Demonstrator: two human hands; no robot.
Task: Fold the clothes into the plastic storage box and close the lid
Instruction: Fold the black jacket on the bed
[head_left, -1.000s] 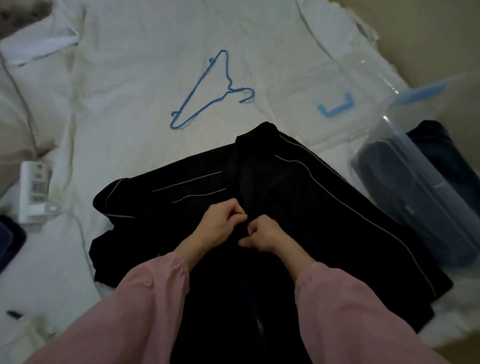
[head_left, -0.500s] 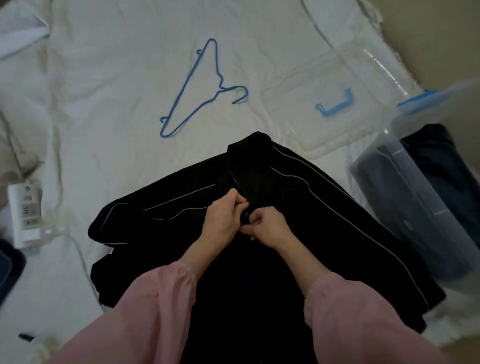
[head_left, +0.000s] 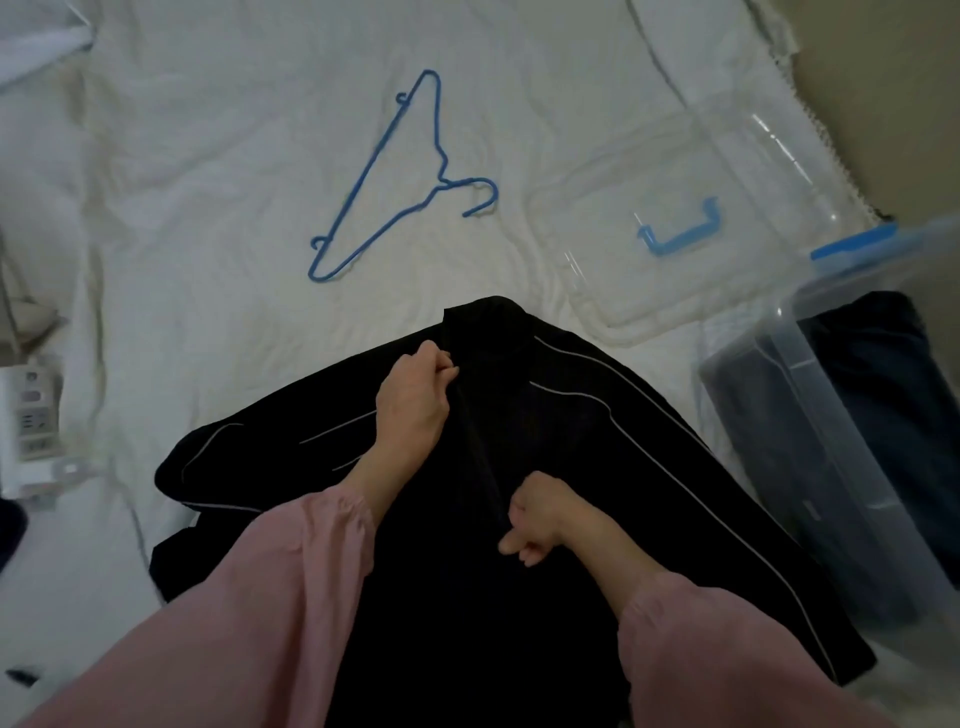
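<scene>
A rumpled white bed cover (head_left: 218, 171) filled the view. A black jacket with thin pale piping (head_left: 597, 519) lay spread flat at the cover's near edge, its collar pointing toward the far edge. The left hand (head_left: 415, 400) pinched the jacket's front just below the collar, thumb and fingertips closed together on the fabric. The right hand (head_left: 540, 512) sat lower on the same centre line, fingers curled into a loose fist that gripped the front seam. Both arms wore pink sleeves (head_left: 291, 597).

At the right edge stood the clear plastic storage box (head_left: 831, 467), open, with dark folded clothes (head_left: 883, 415) inside and a blue clip on its far rim. Its clear lid (head_left: 613, 312) lay flat on the cover just beyond the jacket's collar, blue handle (head_left: 680, 231) facing up. 1 blue wire hanger (head_left: 441, 176) rested farther out, left of the lid. A white power strip (head_left: 28, 415) lay at the left edge.
</scene>
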